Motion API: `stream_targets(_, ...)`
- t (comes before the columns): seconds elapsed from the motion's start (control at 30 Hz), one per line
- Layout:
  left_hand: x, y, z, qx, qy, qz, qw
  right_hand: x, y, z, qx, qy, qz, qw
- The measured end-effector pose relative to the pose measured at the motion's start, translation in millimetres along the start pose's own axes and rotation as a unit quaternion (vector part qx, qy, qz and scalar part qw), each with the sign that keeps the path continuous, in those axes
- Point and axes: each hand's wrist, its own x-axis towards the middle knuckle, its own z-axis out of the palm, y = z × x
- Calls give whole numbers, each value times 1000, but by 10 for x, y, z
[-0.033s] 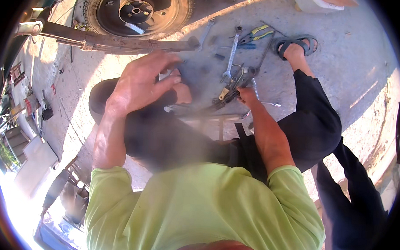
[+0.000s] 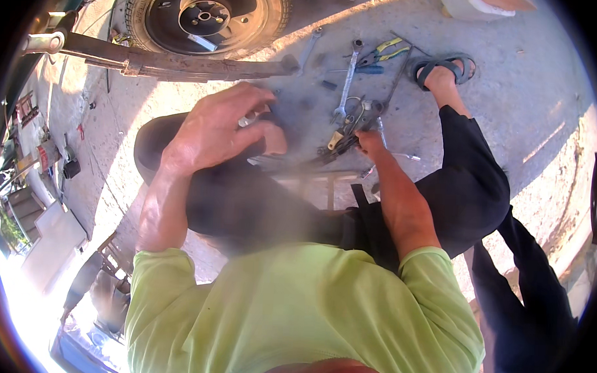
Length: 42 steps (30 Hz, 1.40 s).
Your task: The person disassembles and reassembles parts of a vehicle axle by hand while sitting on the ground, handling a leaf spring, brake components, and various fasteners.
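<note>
My left hand point(image 2: 212, 127) hovers over my left knee, below the leaf spring point(image 2: 178, 65), its fingers bent towards the thumb. Between them shows a small silvery piece point(image 2: 247, 119), too small to name for certain. My right hand point(image 2: 369, 143) reaches down to a heap of dark tools point(image 2: 344, 146) on the floor. Its fingers are closed at the heap's edge, and what they grip is hidden. Beside it lie a long combination wrench point(image 2: 347, 83), yellow-handled pliers point(image 2: 386, 51) and a thin T-shaped rod point(image 2: 402, 65).
A tyre on its wheel point(image 2: 206, 19) lies beyond the leaf spring. Another wrench point(image 2: 309, 50) is near the spring's end. My sandalled right foot point(image 2: 444, 70) stands right of the tools. A white container point(image 2: 472, 7) sits at the far right; another person's dark trouser legs point(image 2: 525, 286) are at the right.
My left hand has shifted slightly right and turned, so the silvery piece now shows in its fingers. My right hand stays at the tool heap.
</note>
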Motion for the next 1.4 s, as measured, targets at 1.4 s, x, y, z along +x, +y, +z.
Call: stream_targets(1.4,158,128,-136,-16,2,-73,997,124,-438,154,-313,52,-284,905)
